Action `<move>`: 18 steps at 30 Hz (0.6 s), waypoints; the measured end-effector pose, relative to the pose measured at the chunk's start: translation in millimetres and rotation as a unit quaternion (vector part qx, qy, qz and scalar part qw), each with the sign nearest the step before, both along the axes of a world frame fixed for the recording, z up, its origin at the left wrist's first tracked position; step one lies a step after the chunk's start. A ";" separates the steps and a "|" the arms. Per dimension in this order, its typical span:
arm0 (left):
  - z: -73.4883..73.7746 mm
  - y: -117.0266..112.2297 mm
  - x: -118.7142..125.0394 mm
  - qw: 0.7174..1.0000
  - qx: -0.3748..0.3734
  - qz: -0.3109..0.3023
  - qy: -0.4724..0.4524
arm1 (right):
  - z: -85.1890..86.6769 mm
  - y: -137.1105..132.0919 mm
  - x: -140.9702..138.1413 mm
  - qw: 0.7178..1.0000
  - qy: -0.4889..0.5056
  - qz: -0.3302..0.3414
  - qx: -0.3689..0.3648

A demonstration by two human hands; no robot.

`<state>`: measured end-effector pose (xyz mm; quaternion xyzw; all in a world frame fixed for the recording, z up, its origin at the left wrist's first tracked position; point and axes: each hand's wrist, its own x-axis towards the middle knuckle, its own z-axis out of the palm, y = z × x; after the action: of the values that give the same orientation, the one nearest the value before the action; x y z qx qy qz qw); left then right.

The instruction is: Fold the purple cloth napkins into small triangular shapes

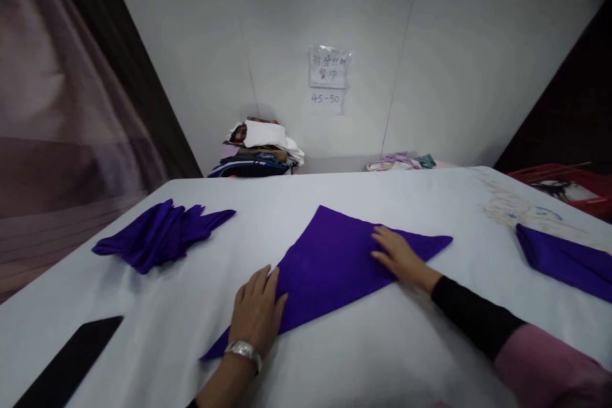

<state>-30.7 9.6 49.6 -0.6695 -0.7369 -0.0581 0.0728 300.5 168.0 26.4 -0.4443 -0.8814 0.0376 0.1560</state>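
Note:
A purple cloth napkin [329, 268] lies folded into a triangle on the white-covered table [421, 338], one corner pointing to the far side. My left hand [257, 306], with a silver bracelet at the wrist, rests flat over its left part, fingers stretched out. Over the right part lies my right hand [399, 255], fingers apart on the fabric. Beyond the left hand sits a crumpled pile of purple cloth [162, 233]. Another folded purple cloth [568, 261] lies at the right edge of the view.
A black flat object [71, 360] lies at the front left of the table. Stacked clothes [262, 150] and more fabric [401, 161] are behind the far edge. A red basket [564, 175] stands at the right. Paper signs [328, 70] hang on the wall; a curtain [62, 108] hangs left.

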 end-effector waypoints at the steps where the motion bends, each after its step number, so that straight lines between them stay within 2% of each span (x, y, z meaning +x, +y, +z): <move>1: -3.2 1.6 5.8 0.999 0.011 -0.036 -0.002 | 3.7 -13.3 -23.9 0.998 0.000 0.045 -0.032; 4: -19.8 4.9 17.0 0.992 -0.009 -0.125 -0.015 | 12.0 -44.8 -77.4 0.980 -0.018 0.159 -0.120; 7: -38.5 6.1 17.5 0.989 -0.054 -0.136 -0.028 | 13.4 -57.9 -94.9 0.968 -0.024 0.195 -0.158; 11: -49.0 7.3 13.3 0.989 -0.089 -0.117 -0.027 | 10.4 -58.7 -75.4 0.975 -0.022 0.154 -0.159; 18: -46.6 7.6 12.6 0.989 -0.103 -0.107 -0.020 | 3.7 -51.4 -6.3 0.986 -0.041 -0.009 -0.162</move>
<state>-18.1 17.2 3.0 -0.7474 -0.6641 -0.0031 -0.0177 294.2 116.6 30.1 -0.4726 -0.8653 0.1605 0.0462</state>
